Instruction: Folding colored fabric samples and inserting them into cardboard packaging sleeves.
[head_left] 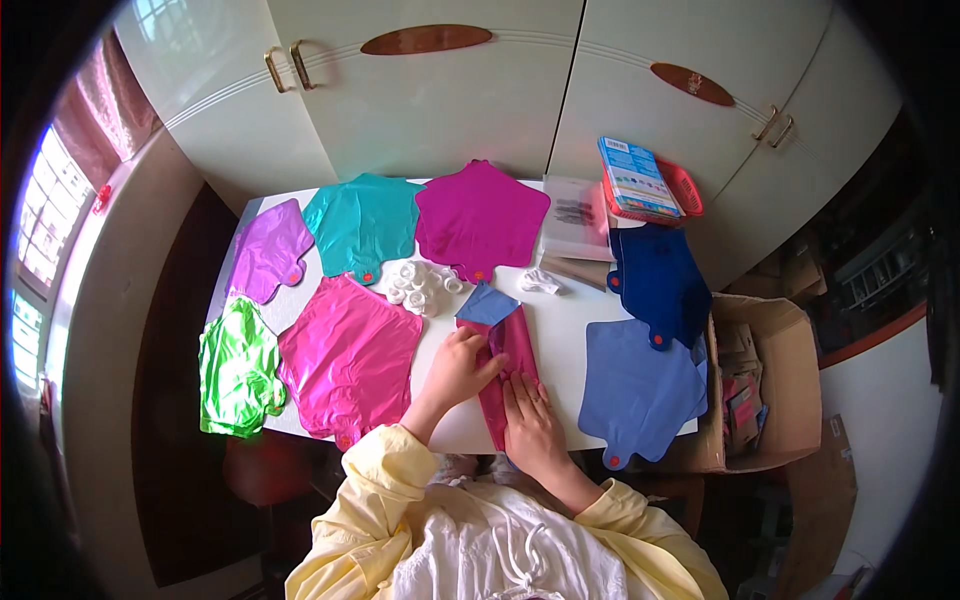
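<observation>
On the table in front of me lies a magenta foil balloon (519, 350), folded into a narrow strip. A blue-grey foil piece (488, 303) shows at its far end. My left hand (458, 370) is closed on the strip's left side, its thumb reaching across the foil. Lower down, my right hand (533, 425) lies flat on the strip with fingers stretched out. Just beyond the strip sit a pile of white ribbon rolls (415, 287) and a loose white bundle (540, 282).
Flat foil balloons surround the work: pink (352, 355), green (238, 368), purple (270, 250), teal (362, 222), magenta (482, 220), navy (662, 283) and blue-grey (640, 385). A red basket (684, 188) with packets stands back right, beside a cardboard box (785, 330).
</observation>
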